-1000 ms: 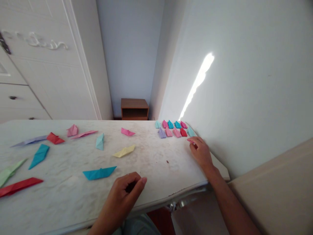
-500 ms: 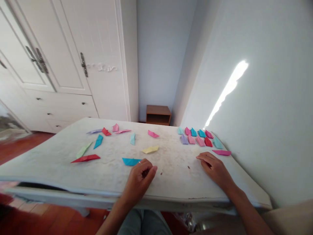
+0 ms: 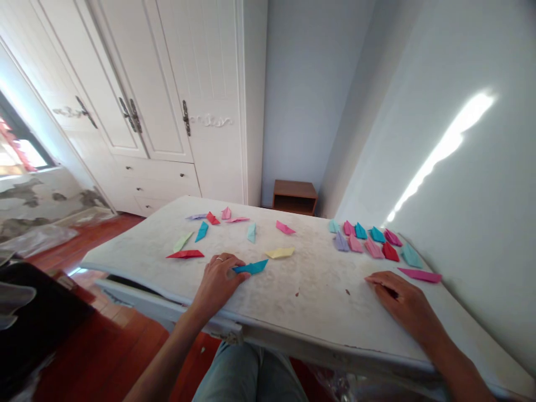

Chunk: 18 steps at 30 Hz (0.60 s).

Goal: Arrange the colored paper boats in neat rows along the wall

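Observation:
My left hand (image 3: 221,276) grips the left end of a blue folded paper boat (image 3: 254,267) between thumb and fingers, low over the table. Just beyond it lies a pale yellow paper boat (image 3: 280,253); a red one (image 3: 186,254) is to the left. My right hand (image 3: 397,296) rests on the tabletop with its fingers curled together, and nothing shows in them. Close by on its right is a magenta paper boat (image 3: 420,275). Past that hand, two rows of folded paper boats stand side by side, among them a red one (image 3: 390,252) and a lilac one (image 3: 340,242).
More loose paper boats, such as a pink one (image 3: 285,227) and a light blue one (image 3: 251,233), are scattered over the white table (image 3: 318,318). A wall (image 3: 473,184) borders its right side. Behind are a brown cabinet (image 3: 295,188) and a white wardrobe (image 3: 213,151).
My left hand has closed on the blue paper boat, which is now turned with its right end angled away. The view has swung left. My right hand stays curled on the table.

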Available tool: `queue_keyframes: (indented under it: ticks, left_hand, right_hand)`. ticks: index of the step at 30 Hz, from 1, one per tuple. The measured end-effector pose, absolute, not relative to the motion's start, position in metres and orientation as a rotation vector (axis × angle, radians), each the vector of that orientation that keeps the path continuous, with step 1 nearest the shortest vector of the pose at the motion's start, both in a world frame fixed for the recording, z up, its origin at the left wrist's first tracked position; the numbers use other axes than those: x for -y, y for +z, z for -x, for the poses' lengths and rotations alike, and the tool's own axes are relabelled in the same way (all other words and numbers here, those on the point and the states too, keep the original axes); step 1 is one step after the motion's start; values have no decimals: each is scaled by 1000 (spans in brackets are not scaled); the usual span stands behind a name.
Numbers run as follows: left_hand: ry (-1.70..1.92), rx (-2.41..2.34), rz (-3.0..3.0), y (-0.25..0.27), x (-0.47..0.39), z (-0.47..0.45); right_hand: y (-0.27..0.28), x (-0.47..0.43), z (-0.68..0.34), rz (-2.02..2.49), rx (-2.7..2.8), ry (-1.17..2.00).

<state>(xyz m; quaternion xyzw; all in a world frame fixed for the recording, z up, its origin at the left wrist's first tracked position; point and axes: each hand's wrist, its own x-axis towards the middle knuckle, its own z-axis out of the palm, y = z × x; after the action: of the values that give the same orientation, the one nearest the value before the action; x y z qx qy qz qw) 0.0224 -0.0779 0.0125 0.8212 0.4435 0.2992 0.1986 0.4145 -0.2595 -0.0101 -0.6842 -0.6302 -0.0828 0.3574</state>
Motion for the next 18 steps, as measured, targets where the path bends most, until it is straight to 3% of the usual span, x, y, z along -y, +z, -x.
queue_keyframes:
  ticks: [9,18]
  left_hand:
    - [967,-923,-1626,41,90,-29]
    - [899,-729,-1463,75,97,-64]
  right_hand:
    - [-9,261,-413,1748,1690,-229]
    - [-10,263,-411,1762,1680,-204]
